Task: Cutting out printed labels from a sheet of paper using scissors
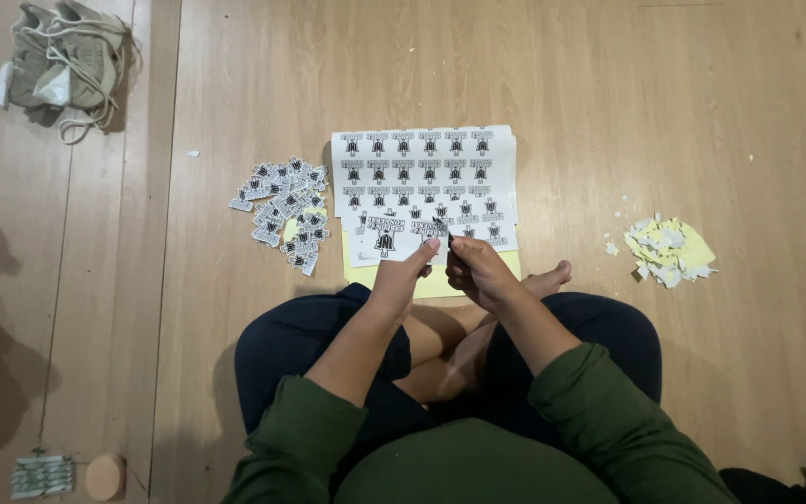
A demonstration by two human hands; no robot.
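Observation:
I sit cross-legged on a wooden floor. My left hand [401, 277] grips the near edge of a white printed sheet [394, 241] carrying black-and-white emblem pictures. My right hand [478, 271] pinches a small piece at that sheet's right end, fingers closed beside the left thumb. What sits between the right fingers is too small to name. Behind lies a stack of white sheets [426, 173] printed with rows of the same emblems, over a yellow sheet [440, 282]. A pile of cut-out emblem pieces [284, 210] lies to the left.
A heap of white and yellow paper scraps [670, 247] lies right of my knee. A pair of grey shoes [65, 56] sits at the far left. A round wooden disc [104, 476] and a small green-white packet [41, 474] lie near left.

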